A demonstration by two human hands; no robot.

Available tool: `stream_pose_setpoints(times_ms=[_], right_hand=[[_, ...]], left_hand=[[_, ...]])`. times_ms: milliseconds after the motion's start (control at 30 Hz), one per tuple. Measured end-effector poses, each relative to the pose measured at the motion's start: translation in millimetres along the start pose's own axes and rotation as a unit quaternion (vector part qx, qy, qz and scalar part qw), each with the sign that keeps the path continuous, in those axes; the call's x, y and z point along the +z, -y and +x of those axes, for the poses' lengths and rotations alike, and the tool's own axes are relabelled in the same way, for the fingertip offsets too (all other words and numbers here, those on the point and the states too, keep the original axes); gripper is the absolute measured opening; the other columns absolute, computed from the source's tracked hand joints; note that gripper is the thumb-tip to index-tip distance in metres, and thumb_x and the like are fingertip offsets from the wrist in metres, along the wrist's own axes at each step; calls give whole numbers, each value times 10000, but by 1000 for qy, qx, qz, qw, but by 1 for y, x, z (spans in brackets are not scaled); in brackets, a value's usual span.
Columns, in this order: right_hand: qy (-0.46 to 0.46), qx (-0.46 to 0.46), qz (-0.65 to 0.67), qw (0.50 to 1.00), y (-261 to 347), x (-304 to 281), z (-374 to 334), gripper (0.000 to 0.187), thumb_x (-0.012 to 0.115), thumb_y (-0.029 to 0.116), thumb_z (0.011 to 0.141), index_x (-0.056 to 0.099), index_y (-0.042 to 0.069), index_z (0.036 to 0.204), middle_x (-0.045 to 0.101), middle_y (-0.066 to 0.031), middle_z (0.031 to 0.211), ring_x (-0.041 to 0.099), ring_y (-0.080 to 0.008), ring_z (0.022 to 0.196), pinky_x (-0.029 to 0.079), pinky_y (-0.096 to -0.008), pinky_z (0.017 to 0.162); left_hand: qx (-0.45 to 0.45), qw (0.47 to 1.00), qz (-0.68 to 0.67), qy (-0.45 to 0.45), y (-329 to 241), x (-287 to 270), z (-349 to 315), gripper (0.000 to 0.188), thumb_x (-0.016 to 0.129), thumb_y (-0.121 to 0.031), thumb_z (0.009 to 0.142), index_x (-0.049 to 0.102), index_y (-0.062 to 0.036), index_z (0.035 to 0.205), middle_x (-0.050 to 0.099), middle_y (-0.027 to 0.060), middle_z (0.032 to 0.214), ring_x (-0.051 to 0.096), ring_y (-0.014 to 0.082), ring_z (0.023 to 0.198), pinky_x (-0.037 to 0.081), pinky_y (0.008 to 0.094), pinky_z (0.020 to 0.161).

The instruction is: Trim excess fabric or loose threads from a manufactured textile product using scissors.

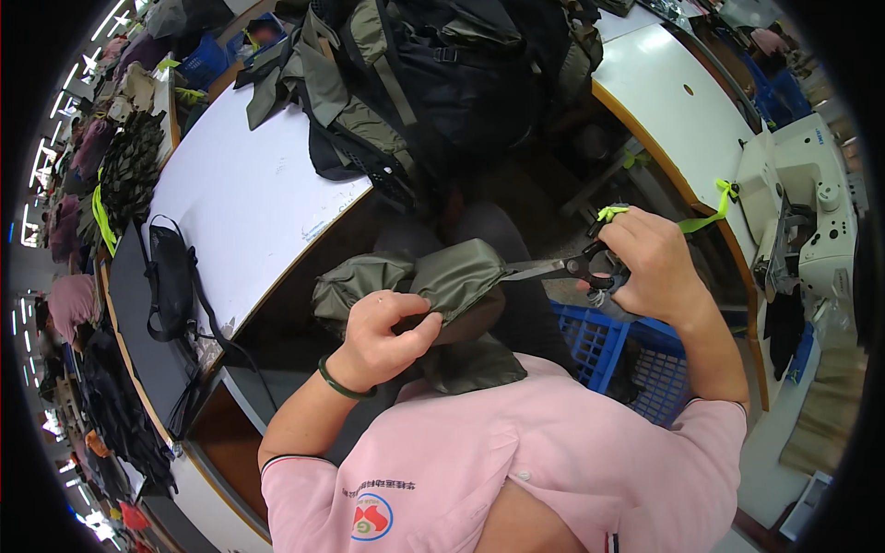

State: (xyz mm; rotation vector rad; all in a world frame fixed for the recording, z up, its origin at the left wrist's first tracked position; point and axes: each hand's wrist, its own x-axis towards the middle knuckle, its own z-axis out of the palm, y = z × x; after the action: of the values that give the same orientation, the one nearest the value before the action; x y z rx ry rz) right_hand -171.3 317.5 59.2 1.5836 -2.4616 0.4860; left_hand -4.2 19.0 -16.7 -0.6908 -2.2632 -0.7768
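Observation:
My left hand [383,336] is closed on a shiny olive-green fabric piece [461,276], thumb and fingers pinching its near side. The fabric lies bunched over my lap, with further folds hanging down toward my shirt. In my right hand [656,267] is a pair of dark-handled scissors [544,268], the fingers wrapped round the handles. Their blades point left and meet the right edge of the fabric; whether they are parted is too small to tell. A yellow-green ribbon [708,219] runs from near the scissor handles to the table on the right.
Ahead, a large black and olive backpack [442,88] bridges the white left table [230,194] and the white right table [659,78]. Below my right arm sits a blue plastic crate [590,339]. A white sewing machine [823,198] stands at right; a black pouch [169,281] lies at left.

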Motion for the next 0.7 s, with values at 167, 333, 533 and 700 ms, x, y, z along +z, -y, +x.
stream_pose_setpoints(times_ms=[167, 333, 533, 700], right_hand=[[41, 15, -42, 998, 4, -16, -4, 286, 783, 144, 642, 615, 29, 843, 614, -115, 791, 623, -306, 774, 513, -386, 676], [58, 12, -31, 998, 9, -16, -2, 274, 780, 131, 639, 610, 35, 832, 610, -106, 786, 620, -297, 769, 509, -388, 675], [73, 12, -38, 997, 9, -14, -3, 267, 784, 122, 641, 609, 34, 823, 613, -106, 775, 627, -293, 761, 513, -383, 665], [83, 12, -43, 996, 8, -16, -4, 256, 793, 118, 647, 611, 37, 808, 623, -109, 770, 636, -283, 760, 516, -378, 665]], left_hand=[[4, 1000, -4, 7, 0, 2, 0, 280, 725, -20, 662, 677, -91, 928, 604, 81, 906, 559, 193, 609, 429, 293, 492], [7, 1000, -7, 12, -2, 3, 1, 273, 726, -21, 668, 678, -95, 926, 606, 81, 907, 557, 189, 599, 423, 294, 488], [8, 1000, -12, 23, -4, 2, 2, 276, 732, -25, 665, 678, -100, 925, 607, 75, 905, 556, 183, 599, 421, 295, 486], [6, 999, -8, 30, -5, 1, 2, 283, 739, -21, 657, 675, -101, 920, 603, 69, 900, 546, 177, 585, 414, 294, 479]])
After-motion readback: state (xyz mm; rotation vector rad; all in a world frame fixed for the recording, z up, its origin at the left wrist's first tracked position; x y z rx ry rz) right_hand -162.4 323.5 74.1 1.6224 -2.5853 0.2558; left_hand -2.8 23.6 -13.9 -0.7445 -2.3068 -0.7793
